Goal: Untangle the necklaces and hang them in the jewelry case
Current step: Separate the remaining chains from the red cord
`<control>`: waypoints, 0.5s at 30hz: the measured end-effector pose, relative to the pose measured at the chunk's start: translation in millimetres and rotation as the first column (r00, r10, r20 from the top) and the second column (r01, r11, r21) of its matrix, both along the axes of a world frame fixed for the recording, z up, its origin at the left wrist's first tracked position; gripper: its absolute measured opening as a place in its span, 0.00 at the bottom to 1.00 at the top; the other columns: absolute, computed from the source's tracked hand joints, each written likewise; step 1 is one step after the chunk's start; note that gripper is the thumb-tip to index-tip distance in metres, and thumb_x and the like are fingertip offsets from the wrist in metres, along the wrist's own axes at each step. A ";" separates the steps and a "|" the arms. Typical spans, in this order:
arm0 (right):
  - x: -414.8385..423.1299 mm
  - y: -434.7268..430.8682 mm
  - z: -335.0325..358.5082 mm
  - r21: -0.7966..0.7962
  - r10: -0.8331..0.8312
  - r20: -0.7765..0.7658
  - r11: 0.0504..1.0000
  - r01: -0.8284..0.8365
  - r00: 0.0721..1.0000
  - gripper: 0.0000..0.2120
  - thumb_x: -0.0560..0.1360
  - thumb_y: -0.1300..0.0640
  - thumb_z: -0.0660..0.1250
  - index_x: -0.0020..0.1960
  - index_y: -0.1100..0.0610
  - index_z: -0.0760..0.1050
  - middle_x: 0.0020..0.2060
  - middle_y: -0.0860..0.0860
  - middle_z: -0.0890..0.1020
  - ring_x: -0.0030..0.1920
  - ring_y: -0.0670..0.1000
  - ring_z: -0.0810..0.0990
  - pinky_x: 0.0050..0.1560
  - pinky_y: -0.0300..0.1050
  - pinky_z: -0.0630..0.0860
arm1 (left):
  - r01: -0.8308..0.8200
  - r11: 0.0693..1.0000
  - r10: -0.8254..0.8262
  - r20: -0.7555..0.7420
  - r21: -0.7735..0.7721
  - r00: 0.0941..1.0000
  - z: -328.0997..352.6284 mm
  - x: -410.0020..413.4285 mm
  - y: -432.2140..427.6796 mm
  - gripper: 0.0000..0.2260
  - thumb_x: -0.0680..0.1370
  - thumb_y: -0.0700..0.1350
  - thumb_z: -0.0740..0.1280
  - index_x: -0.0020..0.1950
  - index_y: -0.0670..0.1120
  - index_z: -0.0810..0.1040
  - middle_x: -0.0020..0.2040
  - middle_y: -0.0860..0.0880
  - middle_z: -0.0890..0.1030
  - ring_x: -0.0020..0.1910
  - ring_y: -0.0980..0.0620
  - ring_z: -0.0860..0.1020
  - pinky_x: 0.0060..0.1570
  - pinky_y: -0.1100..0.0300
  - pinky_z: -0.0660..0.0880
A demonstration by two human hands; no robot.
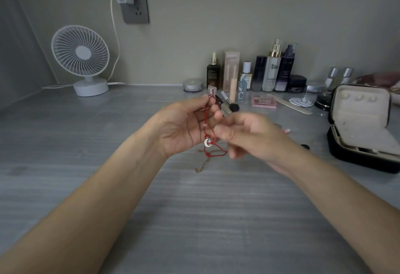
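My left hand pinches the top of a red cord necklace above the grey table. A silver ring pendant hangs on the cord. My right hand is blurred and its fingers touch the cord's lower part. A thin gold chain dangles from the tangle and its end rests on the table. The open jewelry case, black outside and beige inside, stands at the right with its lid upright.
A white desk fan stands at the back left, its cable running to a wall socket. Several cosmetic bottles, a pink palette, brushes and a nail file line the back wall.
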State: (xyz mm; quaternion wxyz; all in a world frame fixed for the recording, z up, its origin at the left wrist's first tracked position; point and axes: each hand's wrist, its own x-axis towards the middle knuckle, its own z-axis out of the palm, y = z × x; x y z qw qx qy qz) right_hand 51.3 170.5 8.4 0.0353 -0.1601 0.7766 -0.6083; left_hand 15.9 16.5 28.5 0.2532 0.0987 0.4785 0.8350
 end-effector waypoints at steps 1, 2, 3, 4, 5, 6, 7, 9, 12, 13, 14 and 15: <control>0.8 -3.6 -3.3 0.016 0.061 0.066 0.998 -0.062 0.996 0.21 0.62 0.49 0.71 0.51 0.58 0.76 0.40 0.53 0.83 0.27 0.45 0.75 0.30 0.39 0.73 | -0.006 1.000 0.006 0.004 0.012 1.000 0.2 0.2 0.3 0.11 0.79 0.42 0.57 0.38 0.43 0.74 0.30 0.49 0.77 0.29 0.55 0.79 0.34 0.57 0.80; 1.6 -6.9 -6.5 0.035 0.109 0.111 0.993 -0.114 0.988 0.21 0.63 0.52 0.72 0.54 0.58 0.75 0.43 0.54 0.83 0.28 0.46 0.76 0.31 0.40 0.73 | -0.012 1.000 0.012 0.004 0.024 1.000 0.5 0.2 0.6 0.11 0.79 0.42 0.57 0.39 0.42 0.74 0.30 0.49 0.77 0.29 0.55 0.79 0.35 0.56 0.80; 2.0 -9.4 -9.4 0.055 0.145 0.131 0.987 -0.153 0.981 0.19 0.65 0.56 0.72 0.54 0.58 0.74 0.44 0.55 0.83 0.28 0.46 0.76 0.31 0.39 0.74 | -0.018 0.999 0.018 -0.001 0.034 1.000 0.9 0.4 0.5 0.11 0.79 0.42 0.57 0.39 0.42 0.74 0.30 0.48 0.77 0.30 0.54 0.79 0.37 0.56 0.80; 2.3 -11.0 -11.0 0.071 0.164 0.132 0.982 -0.174 0.978 0.15 0.67 0.59 0.72 0.53 0.58 0.74 0.42 0.55 0.84 0.28 0.46 0.76 0.31 0.38 0.73 | -0.025 0.999 0.026 -0.008 0.040 1.000 1.2 0.5 0.3 0.11 0.79 0.42 0.58 0.39 0.42 0.74 0.31 0.48 0.77 0.30 0.54 0.79 0.38 0.56 0.80; 2.6 -11.2 -11.0 0.078 0.168 0.121 0.981 -0.179 0.978 0.11 0.69 0.62 0.71 0.50 0.58 0.75 0.39 0.54 0.84 0.27 0.45 0.76 0.30 0.36 0.72 | -0.035 0.999 0.036 -0.019 0.036 0.999 0.9 -0.4 -0.2 0.11 0.79 0.42 0.58 0.39 0.42 0.74 0.31 0.49 0.77 0.31 0.54 0.79 0.39 0.57 0.80; 2.7 -10.2 -9.6 0.074 0.161 0.108 0.983 -0.169 0.981 0.06 0.70 0.64 0.69 0.47 0.58 0.75 0.35 0.52 0.83 0.26 0.44 0.75 0.28 0.34 0.71 | -0.048 0.999 0.049 -0.034 0.022 0.998 0.3 -1.8 -0.8 0.11 0.79 0.42 0.58 0.39 0.43 0.74 0.31 0.49 0.77 0.31 0.54 0.79 0.40 0.58 0.80; 2.4 -8.0 -7.5 0.064 0.146 0.095 0.986 -0.153 0.985 0.04 0.71 0.65 0.68 0.44 0.58 0.76 0.31 0.51 0.82 0.25 0.43 0.74 0.27 0.33 0.71 | -0.067 0.998 0.066 -0.051 -0.006 0.997 -0.5 -3.3 -1.5 0.11 0.79 0.42 0.58 0.39 0.43 0.74 0.30 0.49 0.77 0.30 0.55 0.79 0.39 0.59 0.80; 2.0 -1.8 -2.0 0.037 0.111 0.075 0.993 -0.114 0.991 0.03 0.71 0.65 0.67 0.42 0.59 0.76 0.28 0.50 0.82 0.24 0.43 0.73 0.26 0.33 0.69 | -0.097 0.991 0.088 -0.099 -0.090 0.991 -2.2 -5.5 -3.2 0.10 0.78 0.43 0.59 0.38 0.44 0.75 0.30 0.50 0.78 0.30 0.55 0.79 0.37 0.61 0.79; 1.3 7.8 5.7 -0.010 0.072 0.056 0.997 -0.071 0.996 0.03 0.71 0.65 0.67 0.41 0.59 0.77 0.27 0.50 0.81 0.23 0.42 0.73 0.25 0.32 0.69 | -0.052 0.960 -0.002 -0.192 -0.275 0.981 -5.1 -6.0 -6.4 0.06 0.75 0.43 0.63 0.41 0.45 0.77 0.34 0.50 0.79 0.32 0.56 0.78 0.35 0.63 0.78; 0.9 10.2 7.6 -0.020 0.062 0.053 0.998 -0.061 0.997 0.03 0.71 0.65 0.67 0.42 0.59 0.77 0.27 0.50 0.81 0.23 0.42 0.73 0.25 0.32 0.69 | -0.013 0.942 -0.060 -0.205 -0.334 0.977 -5.9 -5.4 -7.7 0.04 0.73 0.43 0.65 0.42 0.45 0.78 0.35 0.50 0.79 0.33 0.56 0.79 0.35 0.64 0.77; 0.7 12.3 9.3 -0.029 0.052 0.053 0.998 -0.050 0.997 0.03 0.71 0.65 0.67 0.42 0.60 0.77 0.27 0.50 0.81 0.23 0.42 0.73 0.24 0.32 0.69 | 0.030 0.924 -0.119 -0.211 -0.382 0.970 -6.7 -4.8 -8.7 0.05 0.70 0.44 0.66 0.43 0.45 0.79 0.36 0.50 0.80 0.34 0.56 0.79 0.35 0.65 0.77; 0.1 14.2 10.3 -0.035 0.041 0.050 0.999 -0.039 0.998 0.02 0.71 0.65 0.67 0.42 0.60 0.78 0.27 0.50 0.81 0.23 0.42 0.73 0.24 0.32 0.68 | 0.067 0.907 -0.168 -0.211 -0.415 0.963 -7.5 -4.5 -9.6 0.07 0.68 0.44 0.67 0.44 0.45 0.79 0.37 0.50 0.80 0.35 0.57 0.79 0.35 0.66 0.76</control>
